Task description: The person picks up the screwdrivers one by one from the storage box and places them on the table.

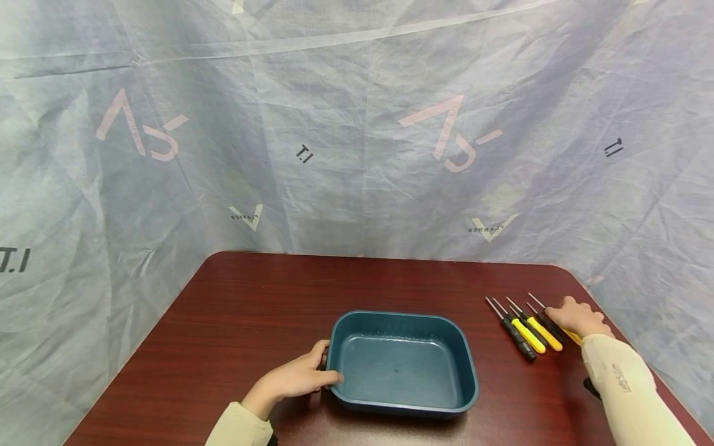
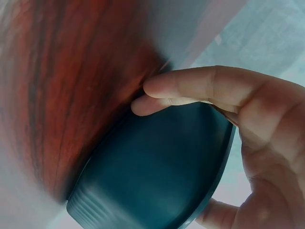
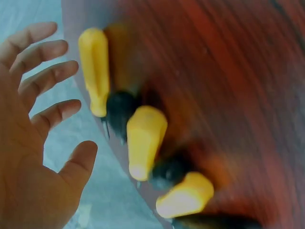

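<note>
A dark teal plastic tub (image 1: 398,371) sits on the table near its front. My left hand (image 1: 298,375) grips the tub's left rim, thumb over the inside and fingers against the outer wall, as the left wrist view also shows on the tub wall (image 2: 152,157). At the right, screwdrivers with black and yellow handles lie side by side, shafts pointing away; a black one (image 1: 523,344) is leftmost. Over the rightmost yellow screwdriver (image 3: 94,67) is my right hand (image 1: 578,318), fingers spread and apart from the handles in the right wrist view.
The reddish-brown wooden table (image 1: 245,310) has rounded far corners, and its right edge runs close beside my right hand. A grey-white printed sheet (image 1: 357,124) hangs behind the table and along both sides.
</note>
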{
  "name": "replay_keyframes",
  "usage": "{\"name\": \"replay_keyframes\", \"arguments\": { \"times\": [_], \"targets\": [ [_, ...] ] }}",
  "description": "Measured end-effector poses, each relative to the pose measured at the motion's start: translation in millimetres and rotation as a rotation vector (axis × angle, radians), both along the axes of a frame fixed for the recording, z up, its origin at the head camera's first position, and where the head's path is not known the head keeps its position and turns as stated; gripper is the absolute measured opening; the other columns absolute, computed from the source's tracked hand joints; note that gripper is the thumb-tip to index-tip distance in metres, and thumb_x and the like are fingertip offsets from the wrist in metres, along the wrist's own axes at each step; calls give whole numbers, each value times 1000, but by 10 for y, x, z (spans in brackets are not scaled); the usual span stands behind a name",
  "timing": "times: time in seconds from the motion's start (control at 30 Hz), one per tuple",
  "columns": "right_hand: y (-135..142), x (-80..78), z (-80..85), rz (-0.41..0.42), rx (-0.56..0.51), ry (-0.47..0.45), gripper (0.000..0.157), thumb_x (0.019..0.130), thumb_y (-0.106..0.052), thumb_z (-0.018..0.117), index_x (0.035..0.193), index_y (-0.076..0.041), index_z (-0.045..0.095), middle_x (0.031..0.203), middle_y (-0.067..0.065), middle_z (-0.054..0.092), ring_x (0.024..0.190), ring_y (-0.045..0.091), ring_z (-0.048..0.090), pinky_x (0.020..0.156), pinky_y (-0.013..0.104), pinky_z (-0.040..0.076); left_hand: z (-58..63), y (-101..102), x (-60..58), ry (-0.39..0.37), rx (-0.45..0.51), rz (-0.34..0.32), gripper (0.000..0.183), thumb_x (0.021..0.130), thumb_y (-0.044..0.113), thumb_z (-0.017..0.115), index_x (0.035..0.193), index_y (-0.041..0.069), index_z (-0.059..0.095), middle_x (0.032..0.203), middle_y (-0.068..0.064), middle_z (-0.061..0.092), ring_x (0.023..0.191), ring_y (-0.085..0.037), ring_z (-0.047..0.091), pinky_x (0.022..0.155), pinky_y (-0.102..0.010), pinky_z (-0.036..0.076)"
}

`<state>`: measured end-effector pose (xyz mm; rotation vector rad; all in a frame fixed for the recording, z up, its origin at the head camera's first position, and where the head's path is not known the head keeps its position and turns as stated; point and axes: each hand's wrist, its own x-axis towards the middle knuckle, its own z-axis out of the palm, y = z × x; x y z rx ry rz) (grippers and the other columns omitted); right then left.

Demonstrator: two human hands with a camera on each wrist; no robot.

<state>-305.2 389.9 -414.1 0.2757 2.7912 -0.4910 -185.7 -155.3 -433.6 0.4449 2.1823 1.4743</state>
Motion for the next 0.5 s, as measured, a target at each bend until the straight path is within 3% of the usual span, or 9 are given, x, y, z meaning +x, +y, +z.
{"name": "replay_keyframes", "arguments": {
  "times": [0.07,0.23,0.5],
  "targets": [
    [-55,27,29,-7,-5,27,81,87,-54,41,125,16,22,114,45,20,99,63,20,77,69,24,4,-11,-7,-2,-10,3,74,82,23,62,136,-5,19,101,-9,54,73,-21,56,57,-34,44],
    [-232,77,70,63,1,142,82,86,-58,41,126,12,27,113,42,22,96,58,20,72,66,20,37,-61,-19,9,-64,21,79,81,28,63,138,-4,18,102,-9,53,80,-21,58,64,-35,46],
    [-663,170,193,166,34,281,81,86,-63,36,132,3,32,125,39,21,101,57,19,69,64,19,144,-183,-27,172,-219,112,83,81,39,63,139,-3,20,117,-17,51,101,-26,53,82,-45,42]
  ]
}}
